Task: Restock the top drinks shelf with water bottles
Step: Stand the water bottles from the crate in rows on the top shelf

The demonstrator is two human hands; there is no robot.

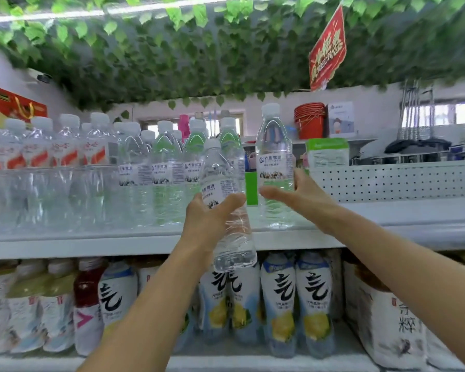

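My left hand [207, 218] grips a clear water bottle [226, 237] with a white cap, tilted and held in front of the top shelf's edge [91, 244]. My right hand [295, 200] is wrapped around a second water bottle [274, 157] that stands upright on the top shelf, to the right of the stocked row. That row of matching water bottles [161, 178] fills the shelf's middle, and red-labelled water bottles [51, 170] fill its left.
To the right of the standing bottle the top shelf [414, 213] is bare, backed by a white perforated panel [387, 181]. The lower shelf holds lemon drink bottles [295, 304] and other drinks. Fake green leaves [199, 49] and a red sign [328, 49] hang overhead.
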